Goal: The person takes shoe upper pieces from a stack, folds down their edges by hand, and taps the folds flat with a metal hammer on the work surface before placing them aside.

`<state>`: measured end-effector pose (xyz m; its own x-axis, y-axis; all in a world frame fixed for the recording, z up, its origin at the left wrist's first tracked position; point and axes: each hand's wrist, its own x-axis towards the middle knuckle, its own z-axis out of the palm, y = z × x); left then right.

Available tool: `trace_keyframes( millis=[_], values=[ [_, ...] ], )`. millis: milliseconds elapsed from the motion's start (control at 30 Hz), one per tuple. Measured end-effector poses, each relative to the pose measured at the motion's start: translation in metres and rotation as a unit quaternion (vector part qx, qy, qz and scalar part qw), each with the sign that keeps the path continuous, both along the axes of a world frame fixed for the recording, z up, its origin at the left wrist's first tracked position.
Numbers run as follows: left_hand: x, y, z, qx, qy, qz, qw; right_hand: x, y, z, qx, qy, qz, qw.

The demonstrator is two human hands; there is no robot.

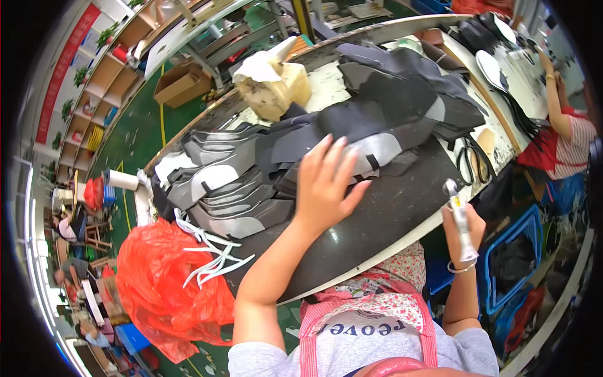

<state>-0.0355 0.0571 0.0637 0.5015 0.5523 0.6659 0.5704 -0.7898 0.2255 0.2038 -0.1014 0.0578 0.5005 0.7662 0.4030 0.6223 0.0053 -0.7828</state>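
Note:
My left hand [326,188], slightly blurred, reaches over the worktable with fingers spread. It is over or touching a long pile of dark grey and black cut pieces [352,119], which look like shoe uppers; contact is hard to tell. Some bear pale grey curved patches [380,147]. To its left, more of these pieces [245,207] lie overlapped in a fan. At the table's right edge my right hand [465,232] is closed around a silver-white hand tool [460,217] with a rounded head and flared lower end; its exact kind is unclear.
Black-handled scissors [474,160] lie right of the pile. A stained yellowish block-shaped container [276,91] stands behind it. White strips [210,254] and a red plastic bag [166,283] hang at the left edge. A blue crate [515,257] stands lower right; a co-worker [568,135] sits beyond.

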Motion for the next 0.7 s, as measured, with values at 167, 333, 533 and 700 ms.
trace_keyframes(
  millis=[167,333,533,700],
  values=[
    [-0.138,-0.027,-0.010,-0.063,0.082,0.251,0.962,-0.064,0.073,0.018,0.050,-0.217,0.260,0.940],
    [-0.183,-0.050,-0.022,-0.143,0.181,0.244,0.942,-0.148,0.131,-0.001,0.060,-0.376,0.331,0.863],
    [-0.205,0.003,-0.010,-0.135,0.116,0.264,0.948,-0.144,0.193,-0.053,0.092,-0.446,0.171,0.874],
    [-0.250,0.074,-0.017,-0.141,0.186,0.351,0.907,-0.136,0.237,-0.051,0.041,-0.440,0.108,0.891]
  ],
)
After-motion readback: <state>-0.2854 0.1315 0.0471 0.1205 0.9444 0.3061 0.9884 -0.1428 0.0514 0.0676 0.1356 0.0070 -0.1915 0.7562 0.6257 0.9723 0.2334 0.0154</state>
